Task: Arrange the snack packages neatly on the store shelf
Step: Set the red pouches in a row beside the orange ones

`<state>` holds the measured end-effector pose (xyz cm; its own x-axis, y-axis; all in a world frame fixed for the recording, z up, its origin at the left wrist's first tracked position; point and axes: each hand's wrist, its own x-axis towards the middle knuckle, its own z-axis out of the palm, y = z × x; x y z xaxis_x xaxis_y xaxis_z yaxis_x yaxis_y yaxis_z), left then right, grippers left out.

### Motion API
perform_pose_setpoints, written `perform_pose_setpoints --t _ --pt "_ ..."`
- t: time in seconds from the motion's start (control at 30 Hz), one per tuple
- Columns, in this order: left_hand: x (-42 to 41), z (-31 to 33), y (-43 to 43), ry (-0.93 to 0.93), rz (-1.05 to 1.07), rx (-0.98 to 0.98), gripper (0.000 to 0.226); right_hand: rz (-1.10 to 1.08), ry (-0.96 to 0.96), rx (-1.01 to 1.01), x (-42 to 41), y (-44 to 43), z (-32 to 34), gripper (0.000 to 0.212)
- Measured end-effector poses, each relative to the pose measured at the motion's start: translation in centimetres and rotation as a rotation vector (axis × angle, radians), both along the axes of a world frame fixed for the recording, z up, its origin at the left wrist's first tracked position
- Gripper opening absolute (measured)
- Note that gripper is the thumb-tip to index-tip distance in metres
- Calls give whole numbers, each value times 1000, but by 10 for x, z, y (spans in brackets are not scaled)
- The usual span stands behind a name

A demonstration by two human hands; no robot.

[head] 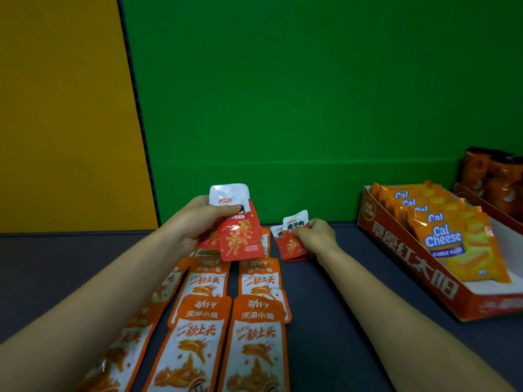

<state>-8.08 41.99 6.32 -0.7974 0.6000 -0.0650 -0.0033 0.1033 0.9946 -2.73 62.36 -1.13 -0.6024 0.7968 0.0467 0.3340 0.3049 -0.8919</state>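
My left hand holds a few red-and-white snack packets upright above the back of the shelf. My right hand grips more red-and-white packets that rest on the dark shelf surface to the right. Orange-and-white fish snack packets lie flat in rows running toward me, below both hands. My left forearm covers part of the leftmost row.
A red cardboard display box at the right holds several yellow Cal Cheese wafer packs. Dark orange bags stand behind it. A green back wall and a yellow side panel close off the shelf.
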Motion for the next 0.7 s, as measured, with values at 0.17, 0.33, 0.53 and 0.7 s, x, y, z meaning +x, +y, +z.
perform_pose_setpoints --t 0.17,0.33,0.53,0.7 --pt "7 1 1 -1 11 -4 6 27 -7 -22 1 0 1 29" --pt "10 3 0 7 15 -13 7 66 214 -257 15 21 21 12" --pt "10 3 3 15 -4 -4 4 -35 150 -38 35 56 23 17" --pt "12 2 6 13 -19 -3 3 -69 42 104 31 62 16 15"
